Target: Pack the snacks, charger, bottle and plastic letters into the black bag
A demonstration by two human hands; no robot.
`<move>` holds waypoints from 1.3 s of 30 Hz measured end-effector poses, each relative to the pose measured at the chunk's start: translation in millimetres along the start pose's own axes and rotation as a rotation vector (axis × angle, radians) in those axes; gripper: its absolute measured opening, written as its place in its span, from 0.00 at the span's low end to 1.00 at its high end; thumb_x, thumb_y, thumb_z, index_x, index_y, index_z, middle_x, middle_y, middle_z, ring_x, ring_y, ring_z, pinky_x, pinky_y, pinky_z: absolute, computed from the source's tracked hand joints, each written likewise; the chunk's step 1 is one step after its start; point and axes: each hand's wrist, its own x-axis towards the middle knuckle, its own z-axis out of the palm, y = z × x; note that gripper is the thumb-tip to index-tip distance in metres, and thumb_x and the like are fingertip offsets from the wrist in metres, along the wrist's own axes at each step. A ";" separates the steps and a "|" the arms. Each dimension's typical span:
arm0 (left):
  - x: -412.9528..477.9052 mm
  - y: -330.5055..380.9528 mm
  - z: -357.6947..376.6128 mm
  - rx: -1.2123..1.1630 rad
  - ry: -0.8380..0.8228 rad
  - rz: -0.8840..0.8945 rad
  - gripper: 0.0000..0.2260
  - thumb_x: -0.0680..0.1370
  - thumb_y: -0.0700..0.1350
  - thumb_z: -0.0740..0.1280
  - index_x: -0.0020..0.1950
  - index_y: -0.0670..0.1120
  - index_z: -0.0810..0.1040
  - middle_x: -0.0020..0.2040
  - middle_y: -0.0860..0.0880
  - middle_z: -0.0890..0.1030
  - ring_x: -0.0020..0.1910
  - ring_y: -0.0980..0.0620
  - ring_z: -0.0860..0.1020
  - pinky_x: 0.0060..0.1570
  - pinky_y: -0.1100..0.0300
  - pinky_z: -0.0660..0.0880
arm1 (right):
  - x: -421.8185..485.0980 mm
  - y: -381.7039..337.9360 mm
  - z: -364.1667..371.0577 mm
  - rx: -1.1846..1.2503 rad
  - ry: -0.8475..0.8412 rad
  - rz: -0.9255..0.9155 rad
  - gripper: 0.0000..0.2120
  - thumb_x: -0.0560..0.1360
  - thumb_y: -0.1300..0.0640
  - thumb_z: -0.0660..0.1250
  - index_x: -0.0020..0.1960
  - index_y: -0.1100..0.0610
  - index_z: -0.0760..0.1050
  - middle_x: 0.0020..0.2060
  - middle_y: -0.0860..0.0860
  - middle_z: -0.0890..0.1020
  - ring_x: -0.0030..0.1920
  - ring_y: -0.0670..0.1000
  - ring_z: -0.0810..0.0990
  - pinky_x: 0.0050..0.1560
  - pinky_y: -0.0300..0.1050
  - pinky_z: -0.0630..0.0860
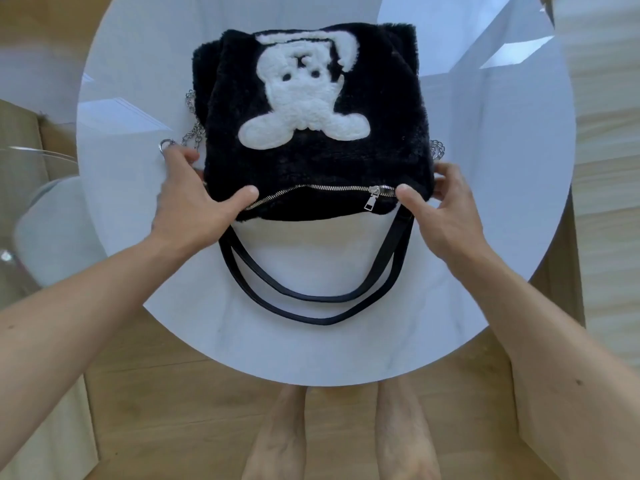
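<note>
The black furry bag [374, 140] with a white bear figure lies flat on the round white table [311, 348], its mouth facing me. My left hand [194, 202] grips the bag's near left corner, thumb by the zipper's left end. My right hand [440, 209] grips the near right corner, thumb beside the silver zipper pull [374, 199]. The zipper [311, 190] gapes slightly along most of its length. Two black straps [311, 303] loop toward me on the table. No snacks, charger, bottle or letters show; the bag's inside is hidden.
Silver chains [194, 129] stick out at the bag's left side and right side [437, 150]. A clear chair [38, 209] stands left of the table. Cardboard lies on the wooden floor around it, and my bare feet [339, 441] are below the near edge.
</note>
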 end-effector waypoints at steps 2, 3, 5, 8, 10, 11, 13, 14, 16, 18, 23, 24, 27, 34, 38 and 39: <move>1.0 -8.4 2.8 -0.019 -0.123 -0.010 0.31 0.70 0.57 0.75 0.66 0.48 0.64 0.56 0.49 0.80 0.54 0.47 0.79 0.56 0.48 0.76 | 7.3 -1.9 -5.0 -0.008 -0.050 -0.025 0.16 0.72 0.47 0.73 0.56 0.50 0.74 0.49 0.46 0.84 0.52 0.49 0.83 0.55 0.50 0.79; 3.6 -10.9 2.0 -0.016 -0.144 0.019 0.27 0.72 0.54 0.74 0.64 0.48 0.67 0.55 0.49 0.81 0.54 0.47 0.80 0.57 0.48 0.76 | 9.3 -2.5 -8.4 -0.004 -0.063 -0.043 0.14 0.71 0.48 0.73 0.54 0.50 0.76 0.47 0.48 0.85 0.49 0.51 0.84 0.54 0.53 0.81; 9.4 -15.0 -5.2 -0.031 -0.179 0.084 0.19 0.74 0.49 0.73 0.60 0.49 0.69 0.53 0.50 0.83 0.53 0.48 0.82 0.57 0.47 0.76 | 9.1 -2.2 -14.2 -0.062 -0.090 -0.094 0.08 0.72 0.52 0.73 0.50 0.49 0.77 0.42 0.51 0.85 0.44 0.55 0.83 0.47 0.55 0.81; 13.3 -17.7 -16.3 -0.018 -0.358 0.133 0.17 0.74 0.47 0.74 0.58 0.49 0.71 0.50 0.50 0.84 0.51 0.48 0.82 0.57 0.47 0.77 | 6.5 -2.8 -25.7 -0.346 -0.212 -0.111 0.07 0.71 0.57 0.72 0.44 0.49 0.75 0.34 0.52 0.78 0.33 0.52 0.75 0.31 0.44 0.69; 20.0 -11.1 -27.6 0.199 -0.508 0.084 0.19 0.72 0.49 0.76 0.57 0.47 0.73 0.48 0.51 0.83 0.48 0.49 0.81 0.52 0.52 0.76 | 8.1 -15.4 -32.4 -0.594 -0.350 -0.016 0.10 0.70 0.59 0.71 0.43 0.49 0.71 0.34 0.49 0.77 0.34 0.49 0.74 0.31 0.43 0.66; 23.9 -4.2 -33.2 0.359 -0.567 0.036 0.18 0.71 0.50 0.76 0.54 0.45 0.74 0.45 0.51 0.81 0.44 0.49 0.80 0.46 0.55 0.75 | 11.0 -24.7 -35.9 -0.680 -0.350 0.018 0.11 0.69 0.59 0.70 0.45 0.49 0.70 0.36 0.49 0.77 0.36 0.50 0.75 0.32 0.44 0.67; 35.0 16.4 -45.3 0.575 -0.513 -0.028 0.15 0.70 0.52 0.73 0.46 0.45 0.72 0.41 0.48 0.77 0.37 0.46 0.74 0.38 0.56 0.68 | 21.7 -47.4 -37.2 -0.674 -0.136 -0.049 0.12 0.68 0.57 0.67 0.49 0.50 0.69 0.40 0.48 0.78 0.41 0.53 0.77 0.37 0.46 0.69; 39.7 28.0 -47.7 0.572 -0.384 0.001 0.13 0.70 0.51 0.70 0.45 0.45 0.71 0.42 0.47 0.77 0.38 0.44 0.73 0.38 0.55 0.68 | 27.6 -59.3 -33.6 -0.587 0.009 -0.153 0.13 0.69 0.55 0.66 0.51 0.50 0.69 0.43 0.47 0.77 0.44 0.55 0.76 0.42 0.47 0.70; 45.5 50.1 -40.9 0.397 -0.027 0.200 0.12 0.70 0.49 0.64 0.49 0.44 0.73 0.49 0.44 0.77 0.47 0.41 0.74 0.45 0.49 0.73 | 38.8 -85.1 -14.2 -0.422 0.154 -0.413 0.17 0.71 0.52 0.64 0.59 0.53 0.70 0.53 0.49 0.74 0.56 0.55 0.74 0.55 0.48 0.70; 46.5 71.1 -21.0 0.278 0.150 0.422 0.20 0.74 0.52 0.61 0.63 0.46 0.72 0.63 0.43 0.73 0.62 0.40 0.70 0.60 0.44 0.70 | 53.2 -103.2 14.8 -0.419 0.094 -0.540 0.26 0.76 0.47 0.62 0.71 0.54 0.67 0.68 0.54 0.70 0.71 0.56 0.67 0.71 0.50 0.64; 52.3 69.4 30.7 0.407 -0.059 0.423 0.34 0.81 0.63 0.53 0.82 0.50 0.46 0.82 0.48 0.44 0.80 0.46 0.40 0.77 0.44 0.47 | 88.1 -83.1 53.6 -0.693 -0.058 -0.505 0.32 0.82 0.36 0.48 0.82 0.46 0.46 0.82 0.48 0.44 0.81 0.52 0.39 0.79 0.58 0.41; 53.9 62.3 33.9 0.363 -0.065 0.420 0.35 0.80 0.64 0.53 0.81 0.51 0.45 0.82 0.47 0.43 0.80 0.47 0.39 0.78 0.44 0.47 | 90.7 -74.8 52.9 -0.693 -0.034 -0.527 0.32 0.82 0.35 0.48 0.82 0.45 0.46 0.82 0.47 0.44 0.81 0.52 0.39 0.79 0.58 0.42; 57.0 52.2 38.6 0.289 -0.039 0.470 0.36 0.79 0.67 0.53 0.81 0.53 0.45 0.82 0.46 0.45 0.80 0.48 0.41 0.78 0.47 0.49 | 91.9 -58.9 48.1 -0.662 0.042 -0.546 0.31 0.81 0.34 0.47 0.81 0.43 0.48 0.82 0.46 0.45 0.81 0.50 0.41 0.80 0.56 0.45; 44.5 62.6 17.0 0.391 -0.033 0.447 0.36 0.80 0.66 0.50 0.81 0.48 0.45 0.82 0.47 0.45 0.80 0.48 0.41 0.78 0.48 0.48 | 75.9 -75.5 29.9 -0.725 -0.057 -0.401 0.34 0.81 0.33 0.45 0.82 0.46 0.42 0.81 0.48 0.41 0.81 0.51 0.41 0.80 0.56 0.44; 13.5 62.1 -22.1 0.375 -0.023 0.463 0.35 0.81 0.60 0.54 0.81 0.46 0.45 0.82 0.46 0.45 0.80 0.48 0.42 0.78 0.49 0.47 | 16.6 -99.6 9.1 -0.690 -0.021 -0.403 0.34 0.82 0.37 0.48 0.82 0.49 0.42 0.82 0.50 0.44 0.81 0.51 0.43 0.80 0.55 0.45; 3.9 61.1 -32.4 0.392 -0.034 0.474 0.35 0.81 0.59 0.55 0.81 0.45 0.45 0.82 0.45 0.45 0.80 0.47 0.42 0.78 0.50 0.47 | -0.4 -104.1 3.3 -0.681 -0.020 -0.412 0.33 0.83 0.38 0.49 0.82 0.49 0.42 0.82 0.50 0.44 0.81 0.51 0.44 0.80 0.55 0.45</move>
